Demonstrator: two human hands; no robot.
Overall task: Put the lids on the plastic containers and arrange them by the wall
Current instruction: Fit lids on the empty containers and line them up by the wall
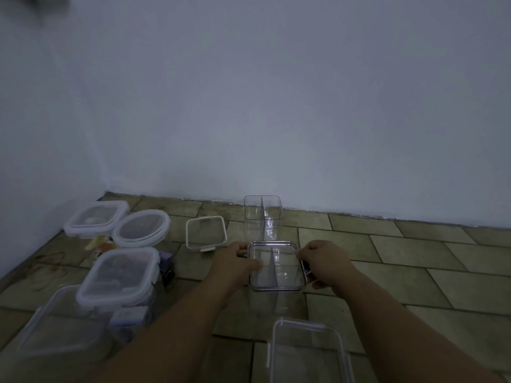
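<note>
Clear lid (277, 268) pinched between left hand (238, 260) and right hand (324, 262).

**Camera placement: single head-worn view**

One wide-angle view only, so no overlap with a second view to record. It looks from the person's head, forward and down across a tiled floor (387, 261) toward a pale wall (276, 106), with a corner at far left. Both forearms enter from the bottom edge; the left hand (237, 261) and right hand (320, 261) sit near mid-frame, at arm's reach. The frame edges show lens curvature.
</note>
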